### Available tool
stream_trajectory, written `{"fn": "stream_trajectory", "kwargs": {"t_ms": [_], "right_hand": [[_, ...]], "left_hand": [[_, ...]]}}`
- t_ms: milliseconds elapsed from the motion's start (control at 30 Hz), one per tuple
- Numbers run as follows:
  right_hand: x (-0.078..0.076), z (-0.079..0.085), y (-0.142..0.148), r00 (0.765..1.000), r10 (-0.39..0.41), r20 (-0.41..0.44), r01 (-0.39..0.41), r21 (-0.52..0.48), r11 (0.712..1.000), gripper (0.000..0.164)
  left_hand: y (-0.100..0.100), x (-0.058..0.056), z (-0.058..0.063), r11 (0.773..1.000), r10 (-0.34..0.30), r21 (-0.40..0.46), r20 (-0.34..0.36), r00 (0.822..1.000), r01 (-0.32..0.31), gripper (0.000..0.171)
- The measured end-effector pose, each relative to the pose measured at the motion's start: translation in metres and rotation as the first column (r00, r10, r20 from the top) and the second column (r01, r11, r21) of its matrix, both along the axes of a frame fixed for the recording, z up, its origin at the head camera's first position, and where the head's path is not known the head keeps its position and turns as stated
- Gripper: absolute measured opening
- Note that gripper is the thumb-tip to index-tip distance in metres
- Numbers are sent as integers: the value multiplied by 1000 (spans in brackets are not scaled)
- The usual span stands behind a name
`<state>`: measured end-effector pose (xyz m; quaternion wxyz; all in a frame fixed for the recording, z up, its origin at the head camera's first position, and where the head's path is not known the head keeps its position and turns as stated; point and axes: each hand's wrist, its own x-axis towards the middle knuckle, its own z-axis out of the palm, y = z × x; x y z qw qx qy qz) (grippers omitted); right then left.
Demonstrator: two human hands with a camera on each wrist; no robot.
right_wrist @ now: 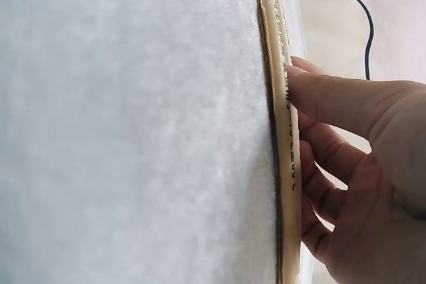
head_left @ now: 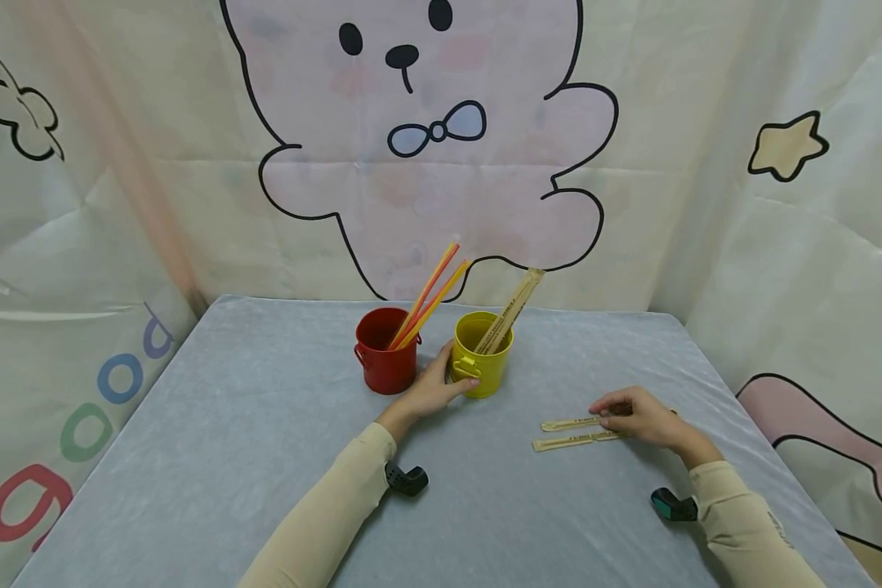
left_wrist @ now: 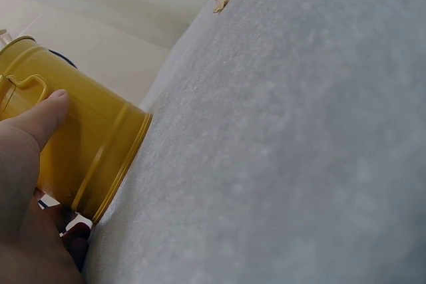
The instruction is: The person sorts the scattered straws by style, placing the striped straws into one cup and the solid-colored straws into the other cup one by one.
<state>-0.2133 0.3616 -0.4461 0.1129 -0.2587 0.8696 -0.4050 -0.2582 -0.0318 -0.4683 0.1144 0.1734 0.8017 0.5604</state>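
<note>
My left hand [head_left: 428, 394] grips a small yellow metal bucket [head_left: 491, 377], thumb against its front and the other fingers around the left side. Several narrow paper-wrapped packets [head_left: 514, 309] lean out of that bucket to the right. Right of it, two more such packets lie side by side on the table: a farther packet [head_left: 566, 425] and a nearer packet [head_left: 569, 442]. Over their right part, my right hand [head_left: 645, 418] pinches a printed paper-wrapped packet [right_wrist: 285, 138] between thumb and fingers, its edge against the cloth. Which of the two it is, I cannot tell.
A red metal bucket [head_left: 389, 369] stands just left of the yellow one, with yellow and orange straws [head_left: 441, 297] leaning out of it. Light blue-grey cloth [head_left: 265, 425] covers the table. Printed curtains [head_left: 676, 106] hang behind and at both sides.
</note>
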Motion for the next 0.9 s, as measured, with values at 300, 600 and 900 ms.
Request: {"fn": "stream_trajectory", "kwargs": {"t_ms": [300, 600, 900], "right_hand": [[-1, 4, 0, 998, -55, -26, 56, 52, 997, 18], [-2, 21, -9, 960, -174, -218, 198, 94, 976, 15], [-5, 39, -17, 937, -248, -247, 266, 39, 963, 16]], "left_hand": [[0, -1, 1, 1000, -3, -6, 0, 1000, 3, 88], [-2, -3, 0, 1000, -13, 17, -11, 1000, 13, 88], [-1, -1, 0, 1000, -10, -3, -10, 1000, 10, 87]]}}
